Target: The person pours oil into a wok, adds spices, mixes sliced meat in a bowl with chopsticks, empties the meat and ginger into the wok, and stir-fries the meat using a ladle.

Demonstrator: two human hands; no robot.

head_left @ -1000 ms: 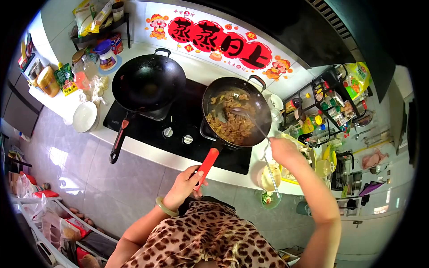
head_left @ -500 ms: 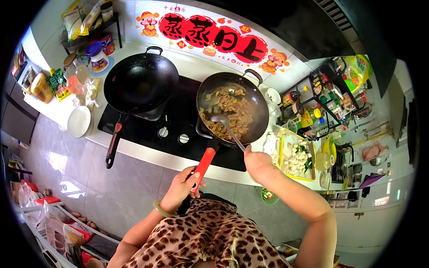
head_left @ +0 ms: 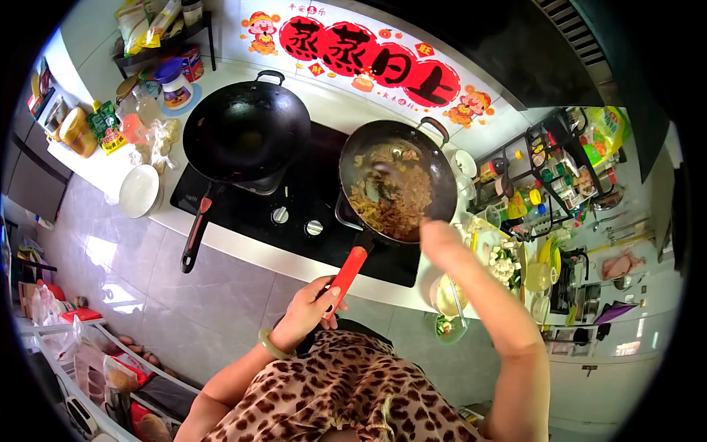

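Note:
My left hand (head_left: pixel 313 309) is wrapped round the red handle (head_left: pixel 346 278) of the right-hand wok (head_left: pixel 442 180), which sits on the black stove. Brown sliced food (head_left: pixel 394 199) lies in this wok. Over the wok's near right rim, my right hand (head_left: pixel 440 241) is closed on the spatula, whose head is blurred among the food; the hand is smeared by motion too. A second wok (head_left: pixel 247 132), dark and with nothing visible in it, rests on the left burner, its black and red handle (head_left: pixel 196 234) pointing toward me.
On the counter's left stand a white bowl (head_left: pixel 141 191), jars and packets. To the right are a yellow-rimmed tray of cut vegetables (head_left: pixel 505 265), a pale bowl (head_left: pixel 448 295) with a utensil across it, and a rack of bottles (head_left: pixel 537 173). A range hood overhangs the stove.
My right hand has moved up and forward over the wok's rim, and the spatula head has shifted toward the wok's far side. My left hand keeps its hold on the handle.

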